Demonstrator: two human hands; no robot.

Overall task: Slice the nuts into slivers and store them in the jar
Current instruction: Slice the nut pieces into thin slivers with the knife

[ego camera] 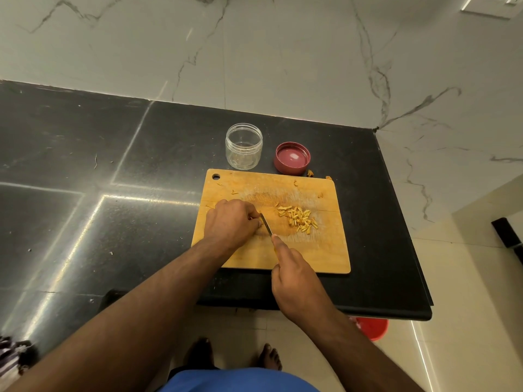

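R hand (294, 281) wrapped round knife (266, 223) handle, forefinger along spine, prob for steady cut. L hand (230, 222) curled, fingertips pinning nut beside blade; nut itself hidden. Sliver pile (298, 219) just right of blade on cutting board (325, 250), kept clear of cut line. Jar (244, 146) open, looks empty, behind board; lid (291, 158) upturned next to it, ready for fill.
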